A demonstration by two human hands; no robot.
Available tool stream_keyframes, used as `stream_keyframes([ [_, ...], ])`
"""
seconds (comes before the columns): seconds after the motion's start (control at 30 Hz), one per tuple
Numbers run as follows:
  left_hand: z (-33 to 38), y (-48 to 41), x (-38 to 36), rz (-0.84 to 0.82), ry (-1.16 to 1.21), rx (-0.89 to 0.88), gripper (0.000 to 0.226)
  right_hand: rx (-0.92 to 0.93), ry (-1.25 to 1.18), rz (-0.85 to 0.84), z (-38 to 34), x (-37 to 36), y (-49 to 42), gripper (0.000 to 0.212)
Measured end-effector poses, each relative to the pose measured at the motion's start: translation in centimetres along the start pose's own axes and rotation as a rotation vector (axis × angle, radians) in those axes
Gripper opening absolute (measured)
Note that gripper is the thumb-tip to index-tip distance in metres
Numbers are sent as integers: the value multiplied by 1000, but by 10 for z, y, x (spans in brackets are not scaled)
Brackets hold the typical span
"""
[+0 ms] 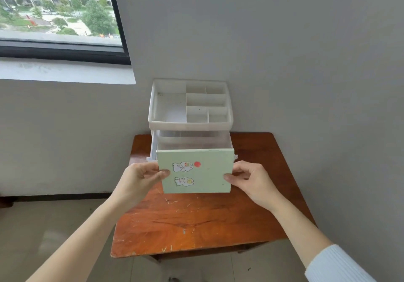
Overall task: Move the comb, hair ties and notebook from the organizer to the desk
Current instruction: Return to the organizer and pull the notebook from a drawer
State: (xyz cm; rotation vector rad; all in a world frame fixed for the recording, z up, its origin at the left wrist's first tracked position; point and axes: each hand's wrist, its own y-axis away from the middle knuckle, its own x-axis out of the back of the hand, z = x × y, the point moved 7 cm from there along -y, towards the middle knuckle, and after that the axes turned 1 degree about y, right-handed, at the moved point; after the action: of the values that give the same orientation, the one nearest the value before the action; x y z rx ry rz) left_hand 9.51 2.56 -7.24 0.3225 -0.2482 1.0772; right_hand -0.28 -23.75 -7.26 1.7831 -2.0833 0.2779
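Head view looks down on a pale green notebook (pixel 195 171) held in the air between both hands, just in front of the white plastic organizer (pixel 189 115) and above the wooden desk (pixel 196 220). The left hand (pixel 140 177) pinches the notebook's left edge, thumb on the cover and the other fingers behind it; the right hand (pixel 249 177) pinches the right edge the same way, thumb tip on the front near the lower corner. Between the two thumbs lies the sticker-decorated cover, facing the camera.

The notebook's long axis runs left to right, from one pinch to the other, and its top edge leans away toward the organizer's open drawer (pixel 192 144), which sits just beyond the fingertips. The cover looks stiff and flat, with no sag between the grips, so I judge it light and rigid enough for one hand; the smooth cover could slip, so a hold at the side edges, as now, seems safest.

No comb or hair ties show anywhere: the organizer's top compartments look bare, and so does the desk surface below the fingers. Setting the notebook flat on the open wood nearer than the hands appears to be the step in hand.
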Motion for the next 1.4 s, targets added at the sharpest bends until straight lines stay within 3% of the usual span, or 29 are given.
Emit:
stream_keyframes([
  [0.23, 0, -1, 1, 139, -236, -295, 23, 222, 279, 161, 1, -7, -6, 30],
  [0.47, -9, -36, 3, 196, -435, -310, 19, 305, 621, 184, -11, -9, -36, 36],
  [0.77, -10, -63, 7, 170, -459, -277, 19, 251, 756, 159, -12, -5, -65, 29],
  [0.93, -3, -43, 10, 173, -315, -269, 21, 283, 622, 142, -23, -8, -47, 39],
  [1.1, -2, 10, 18, 217, -40, -119, 19, 132, 279, 37, -23, -10, -20, 19],
  [1.2, 0, 52, 18, 275, 117, -60, 18, 149, 98, -11, -41, -12, -1, 15],
  [1.4, -27, 166, -21, 394, 296, 100, 16, 164, 23, -151, -39, -39, 55, 15],
])
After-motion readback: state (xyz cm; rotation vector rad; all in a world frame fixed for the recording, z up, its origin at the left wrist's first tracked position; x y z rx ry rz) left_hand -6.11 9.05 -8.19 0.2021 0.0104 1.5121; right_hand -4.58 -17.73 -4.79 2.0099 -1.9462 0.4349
